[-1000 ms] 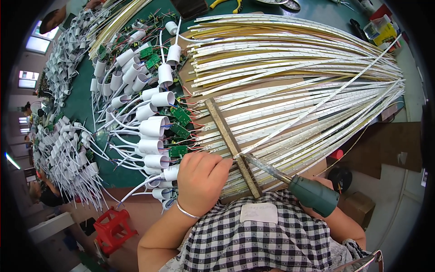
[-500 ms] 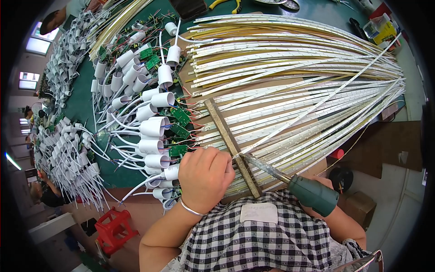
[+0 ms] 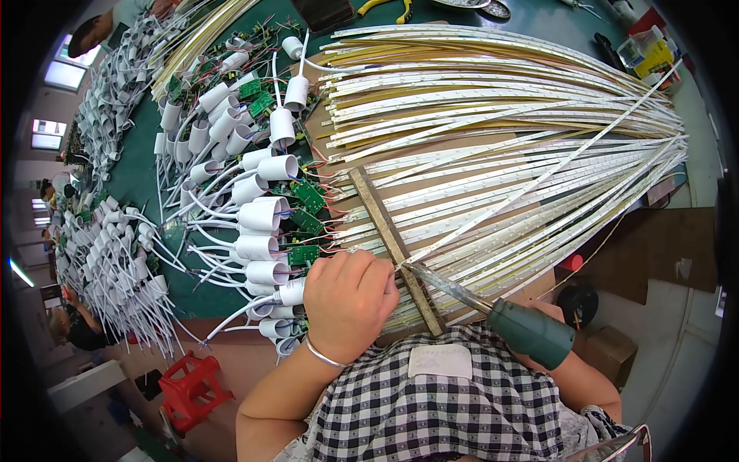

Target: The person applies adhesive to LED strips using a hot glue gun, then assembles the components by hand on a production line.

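Note:
My left hand (image 3: 350,296) is closed, its fingers pinched near the left edge of a narrow wooden bar (image 3: 394,245); what lies in the pinch is hidden. Behind the green handle of a soldering iron (image 3: 530,331), my right hand (image 3: 543,312) is wrapped round it, mostly covered. The iron's metal tip reaches to the bar beside my left fingertips, at the end of a white LED strip (image 3: 493,204) lying slantwise over others. Under the bar, more LED strips (image 3: 454,181) lie side by side. Green circuit boards (image 3: 308,223) with red wires join their left ends, next to white plastic caps (image 3: 258,214).
White caps with cables (image 3: 115,262) are heaped on the green table (image 3: 200,289) at left. Yellow-handled pliers (image 3: 385,8) lie at the far edge. A red stool (image 3: 192,389) stands on the floor at lower left, a cardboard box (image 3: 612,354) at right. Other people are in the left background.
Almost nothing differs. Both hands, the soldering iron and the bar keep their places; the view has shifted very slightly.

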`<move>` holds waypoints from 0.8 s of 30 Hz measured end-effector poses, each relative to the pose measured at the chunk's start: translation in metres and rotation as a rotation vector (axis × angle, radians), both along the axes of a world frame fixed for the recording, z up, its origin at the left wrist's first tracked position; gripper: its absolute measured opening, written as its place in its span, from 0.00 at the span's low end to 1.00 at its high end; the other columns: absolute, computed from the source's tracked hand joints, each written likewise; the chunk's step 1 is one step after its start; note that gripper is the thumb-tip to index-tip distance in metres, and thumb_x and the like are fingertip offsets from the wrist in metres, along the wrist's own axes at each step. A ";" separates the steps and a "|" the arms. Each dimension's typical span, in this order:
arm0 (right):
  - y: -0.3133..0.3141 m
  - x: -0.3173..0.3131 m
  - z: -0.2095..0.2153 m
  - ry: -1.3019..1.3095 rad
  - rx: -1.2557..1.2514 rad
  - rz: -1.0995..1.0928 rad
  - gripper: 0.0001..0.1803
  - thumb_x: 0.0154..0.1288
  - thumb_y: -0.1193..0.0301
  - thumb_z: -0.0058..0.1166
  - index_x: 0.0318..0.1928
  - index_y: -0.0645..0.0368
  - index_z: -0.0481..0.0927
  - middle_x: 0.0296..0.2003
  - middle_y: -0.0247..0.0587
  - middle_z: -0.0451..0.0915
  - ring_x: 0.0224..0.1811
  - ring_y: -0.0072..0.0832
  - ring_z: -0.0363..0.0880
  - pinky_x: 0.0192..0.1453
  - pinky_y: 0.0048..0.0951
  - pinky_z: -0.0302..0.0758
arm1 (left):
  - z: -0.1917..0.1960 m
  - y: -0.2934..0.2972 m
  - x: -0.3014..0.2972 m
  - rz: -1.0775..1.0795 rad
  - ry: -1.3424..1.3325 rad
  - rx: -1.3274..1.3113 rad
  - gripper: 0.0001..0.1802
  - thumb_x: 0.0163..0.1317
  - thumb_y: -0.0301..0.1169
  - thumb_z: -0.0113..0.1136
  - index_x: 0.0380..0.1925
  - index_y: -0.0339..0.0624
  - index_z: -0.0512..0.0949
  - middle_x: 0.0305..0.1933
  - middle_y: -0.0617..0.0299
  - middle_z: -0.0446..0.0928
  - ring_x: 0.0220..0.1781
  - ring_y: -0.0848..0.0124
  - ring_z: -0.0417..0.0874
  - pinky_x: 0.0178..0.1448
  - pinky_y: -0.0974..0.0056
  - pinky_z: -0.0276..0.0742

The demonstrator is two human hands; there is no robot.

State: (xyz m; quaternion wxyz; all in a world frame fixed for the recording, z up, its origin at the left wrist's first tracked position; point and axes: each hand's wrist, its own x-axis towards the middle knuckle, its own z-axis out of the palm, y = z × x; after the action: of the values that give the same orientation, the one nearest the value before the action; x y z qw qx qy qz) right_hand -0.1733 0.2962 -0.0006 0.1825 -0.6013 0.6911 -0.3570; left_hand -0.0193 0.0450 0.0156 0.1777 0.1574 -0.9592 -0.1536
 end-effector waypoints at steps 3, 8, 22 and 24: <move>-0.001 0.000 0.002 -0.004 0.047 0.014 0.21 0.50 0.66 0.64 0.45 0.61 0.79 0.37 0.39 0.82 0.35 0.34 0.81 0.38 0.25 0.76 | -0.001 0.000 0.000 0.000 0.002 0.000 0.11 0.38 0.22 0.63 0.24 0.46 0.74 0.27 0.65 0.71 0.29 0.65 0.73 0.33 0.61 0.62; -0.008 -0.004 0.006 0.064 0.009 0.055 0.21 0.50 0.67 0.63 0.46 0.61 0.79 0.37 0.43 0.81 0.34 0.34 0.82 0.38 0.26 0.77 | -0.002 0.001 0.000 0.002 0.010 -0.004 0.11 0.38 0.22 0.63 0.23 0.46 0.74 0.27 0.65 0.71 0.29 0.65 0.72 0.32 0.61 0.62; -0.089 -0.012 0.019 -1.264 -0.342 -0.379 0.35 0.60 0.63 0.57 0.65 0.62 0.59 0.54 0.51 0.71 0.52 0.40 0.76 0.60 0.42 0.71 | -0.001 0.000 0.000 0.025 0.007 -0.021 0.09 0.39 0.23 0.63 0.22 0.46 0.74 0.26 0.65 0.70 0.28 0.65 0.72 0.32 0.61 0.63; -0.113 -0.019 0.019 -1.328 -0.424 -0.350 0.34 0.61 0.66 0.55 0.65 0.61 0.59 0.56 0.52 0.70 0.55 0.41 0.74 0.65 0.46 0.67 | -0.001 0.001 -0.001 0.014 0.012 -0.017 0.09 0.39 0.23 0.63 0.22 0.46 0.74 0.25 0.65 0.71 0.28 0.65 0.72 0.32 0.61 0.63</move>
State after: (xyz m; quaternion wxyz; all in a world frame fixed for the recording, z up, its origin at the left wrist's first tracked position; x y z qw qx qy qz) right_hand -0.1924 0.1833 0.0182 0.3839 -0.1603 0.4362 -0.7979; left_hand -0.0203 0.0462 0.0143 0.1860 0.1617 -0.9582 -0.1452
